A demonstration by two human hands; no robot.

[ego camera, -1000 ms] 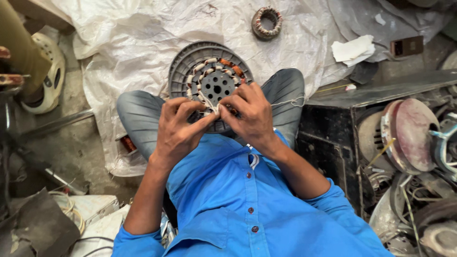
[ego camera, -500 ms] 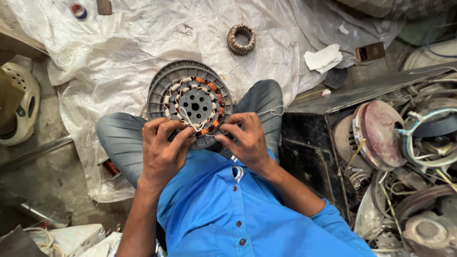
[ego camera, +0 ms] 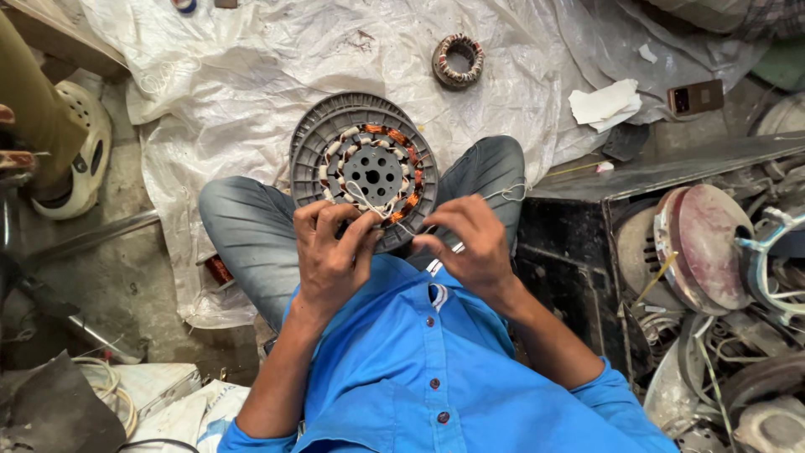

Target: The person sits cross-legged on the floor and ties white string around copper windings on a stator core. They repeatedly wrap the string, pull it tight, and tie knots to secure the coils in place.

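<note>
A round grey fan stator [ego camera: 364, 169] with copper windings and white lacing rests on my lap, between my knees in grey jeans. My left hand [ego camera: 331, 250] grips the stator's near edge and pinches a white lacing thread against the windings. My right hand [ego camera: 470, 243] sits just to the right of the stator, fingers pinched on the thread's other end, which loops off toward my right knee. I wear a blue shirt.
A white plastic sheet [ego camera: 251, 92] covers the floor ahead, with a second small wound coil [ego camera: 459, 59], crumpled paper [ego camera: 605, 104] and a phone [ego camera: 695, 97]. A black crate of motor parts [ego camera: 688, 252] stands at right. Another person's sandalled foot [ego camera: 71, 159] is at left.
The view has shifted, so the stator sits lower and more central. My right hand has drawn away to the right of the stator, pulling the thread out.
</note>
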